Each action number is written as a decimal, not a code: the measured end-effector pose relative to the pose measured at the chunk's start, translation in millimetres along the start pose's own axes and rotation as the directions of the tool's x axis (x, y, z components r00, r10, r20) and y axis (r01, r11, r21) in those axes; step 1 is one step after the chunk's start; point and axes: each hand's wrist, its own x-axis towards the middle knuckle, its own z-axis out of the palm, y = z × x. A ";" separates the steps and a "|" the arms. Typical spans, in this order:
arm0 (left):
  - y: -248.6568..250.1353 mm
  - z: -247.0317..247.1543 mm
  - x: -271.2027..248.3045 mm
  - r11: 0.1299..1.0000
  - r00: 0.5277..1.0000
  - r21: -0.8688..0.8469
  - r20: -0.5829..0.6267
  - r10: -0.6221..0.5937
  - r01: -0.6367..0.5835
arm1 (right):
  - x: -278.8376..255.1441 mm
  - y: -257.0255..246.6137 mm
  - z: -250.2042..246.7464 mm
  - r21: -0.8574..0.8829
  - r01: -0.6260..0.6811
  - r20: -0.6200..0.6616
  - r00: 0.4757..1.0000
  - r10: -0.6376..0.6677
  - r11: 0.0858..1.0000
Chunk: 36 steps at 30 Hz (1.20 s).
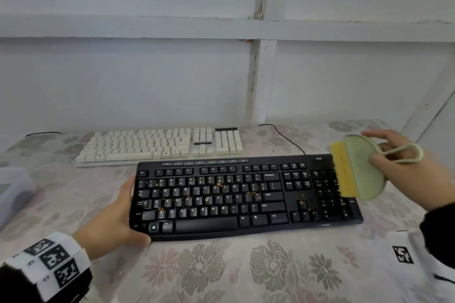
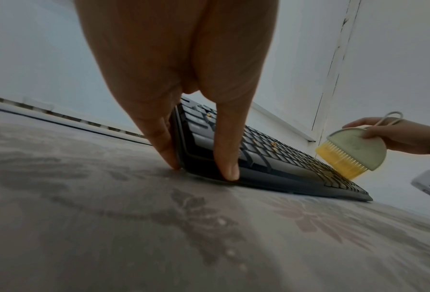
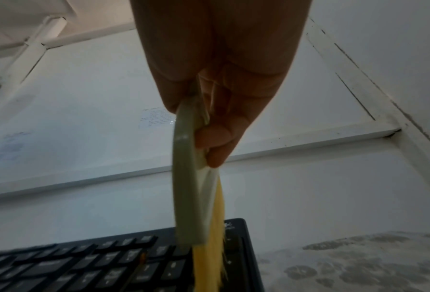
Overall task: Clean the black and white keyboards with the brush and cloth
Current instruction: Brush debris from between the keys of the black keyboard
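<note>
Black keyboard [image 1: 246,198], stiff and probably light, lies braced at its end by the left hand [image 1: 115,219] with thumb and fingers clamping the edge, while the right hand [image 1: 403,165] pinches the light brush [image 1: 357,167] by its rigid back, soft bristles over the number keys.

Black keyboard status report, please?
Left hand grips black keyboard end. Right hand holds brush, bristles over numpad. Crumbs remain. Nothing obstructing.

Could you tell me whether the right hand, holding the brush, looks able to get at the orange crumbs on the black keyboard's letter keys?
Probably yes. The right hand holds the brush over the black keyboard number pad, and nothing lies between it and the crumbs; the left hand only steadies the far end.
</note>
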 end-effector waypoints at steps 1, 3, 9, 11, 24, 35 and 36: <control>0.6 0.2 -0.4 1.000 1.000 0.013 -0.003 0.002 -0.002 | -2.4 -3.6 2.0 -0.014 0.001 0.002 1.000 -0.001 1.000; 0.4 0.5 -0.6 0.999 1.000 0.039 -0.011 0.002 -0.001 | -13.0 -4.2 3.9 -0.044 0.003 0.028 1.000 -0.002 0.999; -4.6 0.3 1.1 1.000 0.999 -0.004 -0.027 0.021 -0.021 | -39.2 4.8 -1.5 -0.130 -0.031 0.135 0.990 0.049 0.991; -5.4 -0.1 1.6 1.000 1.000 -0.008 -0.022 0.022 -0.022 | -29.8 3.5 -6.7 -0.117 -0.028 0.099 0.994 0.040 0.993; -5.9 -0.8 3.7 1.000 1.000 -0.010 -0.002 0.015 -0.015 | -48.0 7.4 -2.1 -0.121 -0.090 0.124 0.987 0.105 0.989; -4.8 0.9 1.4 0.999 0.999 -0.017 -0.016 0.032 -0.032 | -3.6 -24.9 5.4 -0.037 -0.021 0.036 0.999 0.022 0.999; -4.0 0.9 0.8 0.999 0.999 -0.013 -0.017 0.037 -0.037 | -5.5 -24.4 7.0 -0.032 -0.031 0.047 0.998 0.033 0.999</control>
